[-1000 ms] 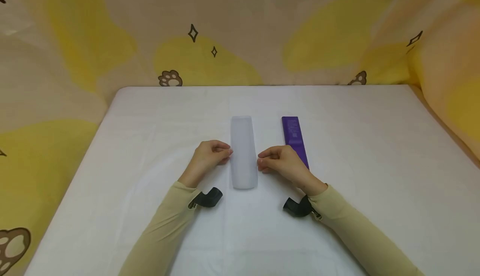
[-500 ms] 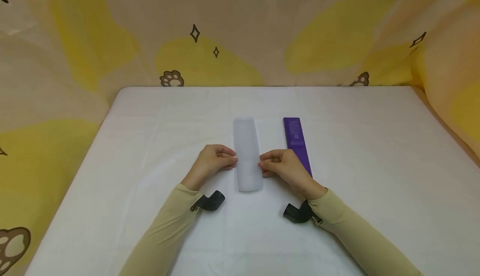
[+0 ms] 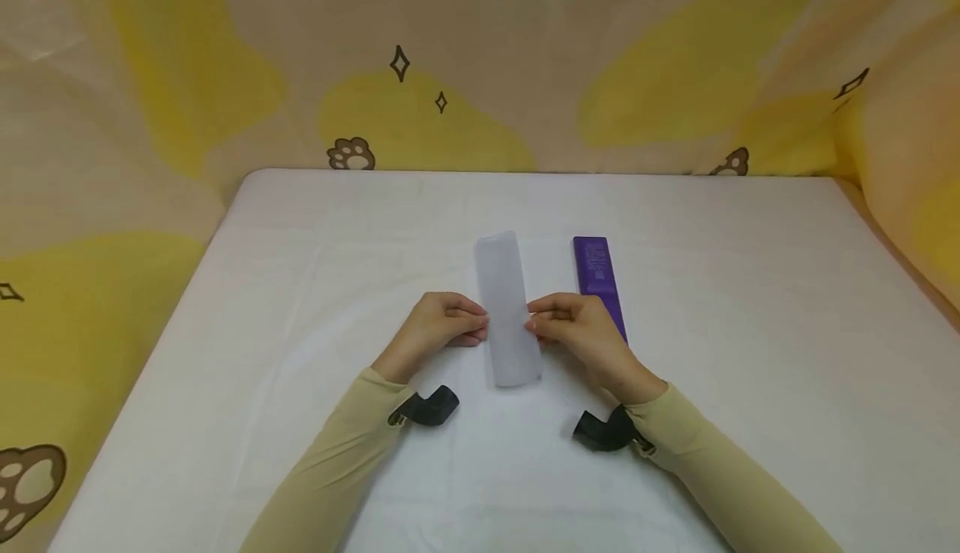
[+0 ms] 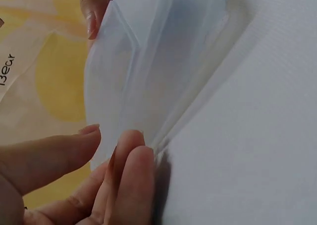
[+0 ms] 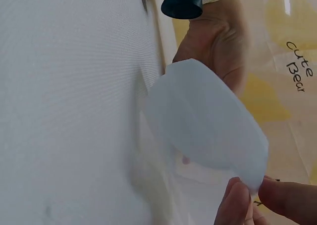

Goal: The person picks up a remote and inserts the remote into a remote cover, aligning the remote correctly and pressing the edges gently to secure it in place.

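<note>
A long, frosted translucent plastic sleeve [image 3: 510, 328] lies between both hands in the head view, its right side tilted up. My right hand [image 3: 585, 332] pinches its right edge between thumb and fingers, as the right wrist view also shows at the sleeve's edge [image 5: 208, 121]. At the left edge is my left hand [image 3: 442, 324]; in the left wrist view its fingertips [image 4: 138, 160] are right at the sleeve's low edge, with the thumb apart from them. That view shows a slanted fold line on the sleeve [image 4: 114, 71].
A flat purple box [image 3: 596, 269] with pale print stands out to the right, partly hidden behind my right hand. White cloth covers the table [image 3: 315, 228]. A patterned yellow curtain [image 3: 450, 136] hangs behind its far edge. A dark camera mount sits at each wrist.
My right hand has taken hold of the sleeve's right edge and raised that side, so the sleeve tilts. The left hand has followed slightly to the right. The purple box stays put.
</note>
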`<state>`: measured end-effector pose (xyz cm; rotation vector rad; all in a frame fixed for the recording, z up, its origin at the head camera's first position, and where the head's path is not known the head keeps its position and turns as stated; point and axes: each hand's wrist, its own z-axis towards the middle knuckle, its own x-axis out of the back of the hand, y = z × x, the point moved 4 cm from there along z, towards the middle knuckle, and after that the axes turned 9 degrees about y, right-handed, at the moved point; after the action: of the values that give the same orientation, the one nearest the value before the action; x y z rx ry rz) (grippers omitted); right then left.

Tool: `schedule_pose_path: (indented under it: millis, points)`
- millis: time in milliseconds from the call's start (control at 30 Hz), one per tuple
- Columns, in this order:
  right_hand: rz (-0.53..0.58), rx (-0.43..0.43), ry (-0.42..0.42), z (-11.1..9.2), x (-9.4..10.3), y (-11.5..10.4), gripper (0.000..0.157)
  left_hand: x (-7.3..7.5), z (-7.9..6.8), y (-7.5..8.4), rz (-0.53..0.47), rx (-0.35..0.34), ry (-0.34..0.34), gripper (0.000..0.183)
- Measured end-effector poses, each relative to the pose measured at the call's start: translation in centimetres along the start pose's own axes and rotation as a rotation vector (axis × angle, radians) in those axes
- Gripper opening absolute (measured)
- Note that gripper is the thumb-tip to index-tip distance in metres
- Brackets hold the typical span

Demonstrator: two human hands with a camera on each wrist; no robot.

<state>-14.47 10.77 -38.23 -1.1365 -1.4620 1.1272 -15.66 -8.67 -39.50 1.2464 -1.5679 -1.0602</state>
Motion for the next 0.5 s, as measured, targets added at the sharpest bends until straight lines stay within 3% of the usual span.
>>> schedule_pose_path:
  millis: [200, 500]
  points:
    - [0.005, 0.054, -0.021, -0.2, -0.1, -0.4, 0.028, -0.8, -0.2, 0.2, -0.067, -0.015, -0.020, 0.018]
    - [0.017, 0.077, -0.070, -0.8, -0.7, -0.7, 0.026, -1.9, -0.6, 0.7, -0.145, -0.020, 0.037, 0.020]
